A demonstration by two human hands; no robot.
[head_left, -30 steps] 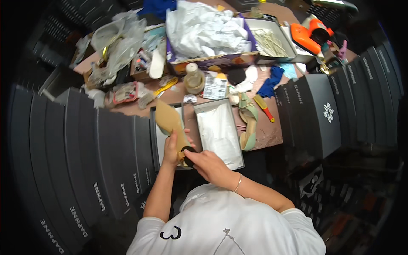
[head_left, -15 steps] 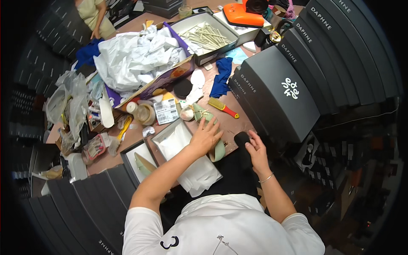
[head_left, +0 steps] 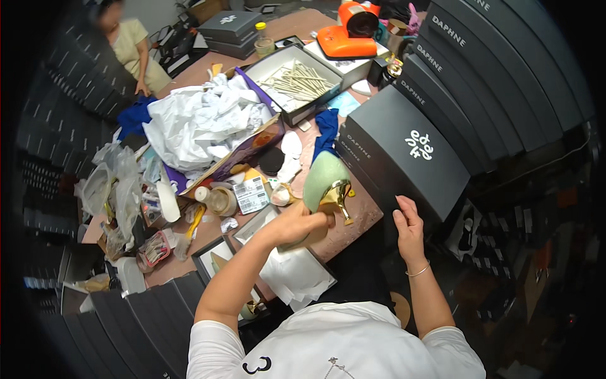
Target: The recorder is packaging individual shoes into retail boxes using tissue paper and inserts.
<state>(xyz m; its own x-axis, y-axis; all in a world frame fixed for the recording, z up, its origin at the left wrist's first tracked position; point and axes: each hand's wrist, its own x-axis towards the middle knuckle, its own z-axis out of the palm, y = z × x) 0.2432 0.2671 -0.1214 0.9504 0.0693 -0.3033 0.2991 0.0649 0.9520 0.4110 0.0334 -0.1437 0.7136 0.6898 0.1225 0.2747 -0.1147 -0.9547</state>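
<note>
My left hand (head_left: 302, 224) is closed around a pale green shoe (head_left: 325, 174) with a shiny gold heel, raised over the table. The shoe's toe points away from me and its gold heel juts to the right. My right hand (head_left: 409, 230) is off the table's right edge with its fingers stretched out, and I see nothing in it. Below my left forearm lies an open shoe box with white tissue paper (head_left: 290, 271). Another open box (head_left: 218, 259) beside it holds a second green shoe, partly hidden by my arm.
Dark grey shoe boxes (head_left: 404, 139) are stacked at the right, with more boxes (head_left: 126, 322) at the lower left. A large box of crumpled white paper (head_left: 208, 123) and a tray of thin sticks (head_left: 300, 82) stand farther back. A person (head_left: 136, 50) stands at the far left.
My left hand has lifted and turned the green shoe, which was low on the table. The black object in my right hand is gone from view, and that hand has opened and moved right.
</note>
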